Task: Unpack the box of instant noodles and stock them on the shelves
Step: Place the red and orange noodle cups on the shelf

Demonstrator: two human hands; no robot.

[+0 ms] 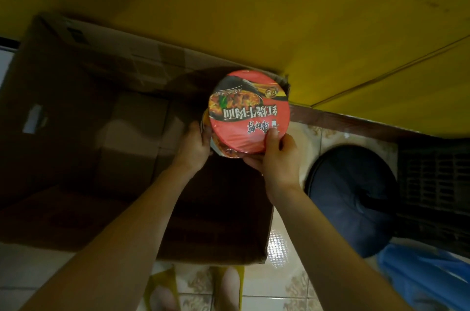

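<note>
Yellow slippers (162, 290) are visible on the tiled floor (269, 285). Beyond them, the noodle bowl (249, 112) is held over the open cardboard box's (216, 221) far right corner, gripped by the left hand (194, 144) and right hand (278, 155), fingers (273, 134) curled round its sides.

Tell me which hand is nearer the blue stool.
Right. The right hand grips the noodle bowl at its near rim, just left of the stool; the left hand holds the bowl's left side, farther away.
</note>
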